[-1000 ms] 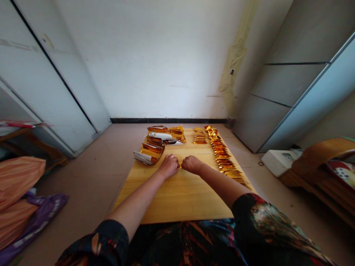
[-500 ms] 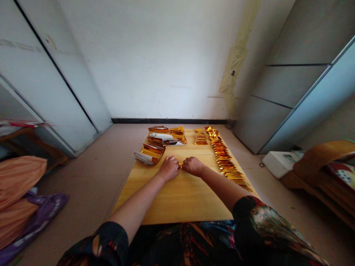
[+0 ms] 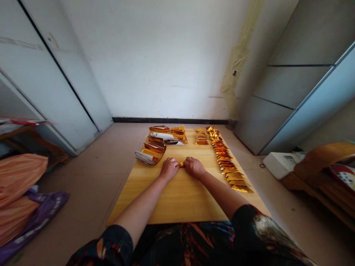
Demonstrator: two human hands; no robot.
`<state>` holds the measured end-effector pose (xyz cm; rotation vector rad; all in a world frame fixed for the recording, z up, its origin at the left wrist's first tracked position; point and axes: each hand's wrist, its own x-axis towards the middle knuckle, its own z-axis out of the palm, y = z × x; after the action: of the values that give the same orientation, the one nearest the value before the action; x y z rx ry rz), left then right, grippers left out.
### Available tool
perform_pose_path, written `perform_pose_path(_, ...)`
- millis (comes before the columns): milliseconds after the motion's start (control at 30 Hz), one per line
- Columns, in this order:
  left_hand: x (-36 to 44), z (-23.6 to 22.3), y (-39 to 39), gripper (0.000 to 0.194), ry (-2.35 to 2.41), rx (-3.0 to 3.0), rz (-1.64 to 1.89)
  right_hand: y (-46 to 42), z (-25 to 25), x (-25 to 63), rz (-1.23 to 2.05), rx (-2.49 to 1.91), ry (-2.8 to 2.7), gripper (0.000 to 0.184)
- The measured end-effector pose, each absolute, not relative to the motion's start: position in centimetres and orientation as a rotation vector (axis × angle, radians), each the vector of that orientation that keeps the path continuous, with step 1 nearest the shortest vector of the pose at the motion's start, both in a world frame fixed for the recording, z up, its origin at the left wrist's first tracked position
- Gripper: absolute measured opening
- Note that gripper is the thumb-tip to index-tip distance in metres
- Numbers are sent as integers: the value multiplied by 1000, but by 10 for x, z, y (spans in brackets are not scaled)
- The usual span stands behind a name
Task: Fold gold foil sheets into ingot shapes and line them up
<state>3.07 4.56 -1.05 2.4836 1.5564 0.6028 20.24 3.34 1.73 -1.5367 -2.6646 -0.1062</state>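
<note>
Currently gripping a small gold foil strip (image 3: 181, 165) around the middle of the wooden table (image 3: 166, 201), with the left hand (image 3: 169, 168) closed on its left end and the right hand (image 3: 194, 166) closed on its right end. Runs sideways along its long axis, from one hand to the other, roughly parallel to the table's near edge; points left and right rather than toward the body. Shows only a short middle stretch between curled fingers, so cannot tell the shape of either end. Cannot tell, either, whether resting on the wood or held just above. Just beyond the left hand, can see curled foil sheets (image 3: 152, 150). Right of the right hand, can see a long row of folded foil pieces (image 3: 235, 177), also laid mostly crosswise.
</note>
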Motion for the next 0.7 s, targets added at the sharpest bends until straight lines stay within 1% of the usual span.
perform_pose_path(100,32,-6,44,19,1626,2436,555,30,19,200,11,-1657,-2583,27)
perform_pose_path(167,33,-5,44,20,1677,2404,531,29,19,199,34,-1704,-2556,28)
perform_pose_path(333,35,-6,44,20,1721,2381,503,29,20,198,15,-1738,-2605,26)
perform_pose_path(700,33,-6,39,18,1654,2531,541,30,23,198,-65,-1678,-2760,28)
